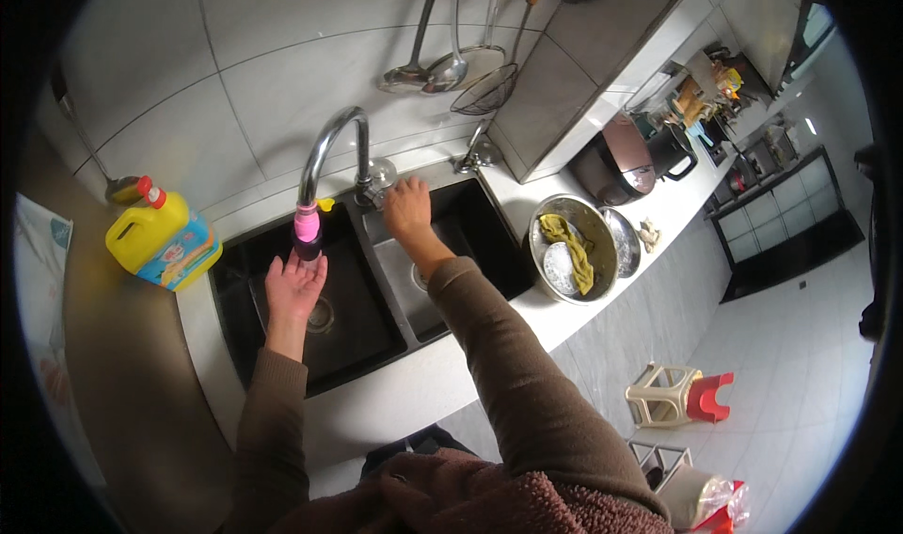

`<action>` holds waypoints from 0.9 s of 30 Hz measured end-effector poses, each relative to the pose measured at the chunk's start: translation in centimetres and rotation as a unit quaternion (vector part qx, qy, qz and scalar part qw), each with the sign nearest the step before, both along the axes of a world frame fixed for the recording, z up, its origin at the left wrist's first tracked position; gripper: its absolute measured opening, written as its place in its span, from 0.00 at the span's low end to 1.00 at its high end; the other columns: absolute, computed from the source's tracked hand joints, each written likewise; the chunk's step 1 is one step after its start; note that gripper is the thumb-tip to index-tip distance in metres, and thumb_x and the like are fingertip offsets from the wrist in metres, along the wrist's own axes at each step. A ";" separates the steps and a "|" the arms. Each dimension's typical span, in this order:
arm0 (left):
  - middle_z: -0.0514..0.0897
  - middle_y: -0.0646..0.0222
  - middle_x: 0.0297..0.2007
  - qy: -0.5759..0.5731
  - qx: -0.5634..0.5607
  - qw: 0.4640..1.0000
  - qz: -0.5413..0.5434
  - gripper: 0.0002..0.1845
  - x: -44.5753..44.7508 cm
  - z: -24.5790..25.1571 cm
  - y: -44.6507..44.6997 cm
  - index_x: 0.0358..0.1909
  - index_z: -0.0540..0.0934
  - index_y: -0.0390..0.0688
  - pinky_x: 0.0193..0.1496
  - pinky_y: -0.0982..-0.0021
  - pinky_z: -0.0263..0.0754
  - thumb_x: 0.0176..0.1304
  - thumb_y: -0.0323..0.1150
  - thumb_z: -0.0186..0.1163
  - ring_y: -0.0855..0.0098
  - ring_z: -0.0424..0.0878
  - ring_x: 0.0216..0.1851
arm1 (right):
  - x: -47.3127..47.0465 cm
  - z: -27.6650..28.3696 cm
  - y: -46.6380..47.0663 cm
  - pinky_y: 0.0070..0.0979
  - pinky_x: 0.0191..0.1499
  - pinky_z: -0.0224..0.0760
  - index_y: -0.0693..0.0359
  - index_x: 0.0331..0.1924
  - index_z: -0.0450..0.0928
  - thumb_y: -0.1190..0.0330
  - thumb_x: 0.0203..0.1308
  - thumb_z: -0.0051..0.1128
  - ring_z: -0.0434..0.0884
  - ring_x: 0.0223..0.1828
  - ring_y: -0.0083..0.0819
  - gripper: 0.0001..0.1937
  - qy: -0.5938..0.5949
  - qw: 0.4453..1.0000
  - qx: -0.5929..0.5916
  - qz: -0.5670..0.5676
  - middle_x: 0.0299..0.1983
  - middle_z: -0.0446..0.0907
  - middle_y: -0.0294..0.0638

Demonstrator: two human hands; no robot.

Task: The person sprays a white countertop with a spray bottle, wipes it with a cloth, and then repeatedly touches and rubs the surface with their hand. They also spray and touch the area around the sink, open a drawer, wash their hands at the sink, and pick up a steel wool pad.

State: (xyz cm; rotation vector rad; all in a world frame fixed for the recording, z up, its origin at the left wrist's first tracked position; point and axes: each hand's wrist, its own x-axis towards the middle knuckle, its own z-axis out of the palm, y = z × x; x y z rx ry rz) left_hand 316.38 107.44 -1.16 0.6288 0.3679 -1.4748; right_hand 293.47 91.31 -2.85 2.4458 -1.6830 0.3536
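My left hand is held palm up beneath the pink-and-black spout extension of a chrome gooseneck faucet. Its fingers are apart and nothing lies in the palm. What looks like a little water falls onto the fingertips. At the faucet's base, my right hand has its fingers curled over the faucet handle, which it mostly hides. Below both hands sits a black double-bowl sink, with a drain visible in the left bowl.
A yellow detergent jug with a red cap stands left of the sink. To the right is a metal basin holding a yellow-green cloth and a white item. Ladles and strainers hang above. A rice cooker sits farther along the counter.
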 end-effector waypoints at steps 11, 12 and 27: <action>0.85 0.68 0.52 -0.248 -0.018 0.966 -0.067 0.19 1.2 -6.3 -0.6 0.55 0.79 0.44 0.55 0.65 0.78 0.80 0.46 0.46 0.70 0.82 0.51 | 13.6 -2.7 18.5 0.36 0.76 0.58 0.60 0.72 0.70 0.47 0.80 0.40 0.68 0.75 0.44 0.29 -0.587 0.718 0.368 0.069 0.70 0.73 0.55; 0.84 0.69 0.52 -0.287 -0.008 0.958 -0.027 0.20 0.5 -6.2 0.0 0.56 0.79 0.45 0.56 0.66 0.78 0.80 0.47 0.46 0.70 0.81 0.52 | 14.2 -3.2 17.8 0.35 0.74 0.60 0.60 0.71 0.70 0.48 0.80 0.40 0.70 0.73 0.41 0.29 -0.641 0.684 0.336 0.093 0.69 0.74 0.52; 0.75 0.76 0.68 -0.163 0.072 0.971 -0.157 0.29 -2.1 -3.1 3.3 0.73 0.70 0.54 0.72 0.62 0.62 0.80 0.58 0.43 0.70 0.69 0.71 | 19.2 -6.3 17.6 0.38 0.79 0.46 0.57 0.77 0.58 0.49 0.82 0.28 0.56 0.77 0.45 0.30 -0.685 0.575 0.446 0.013 0.75 0.60 0.52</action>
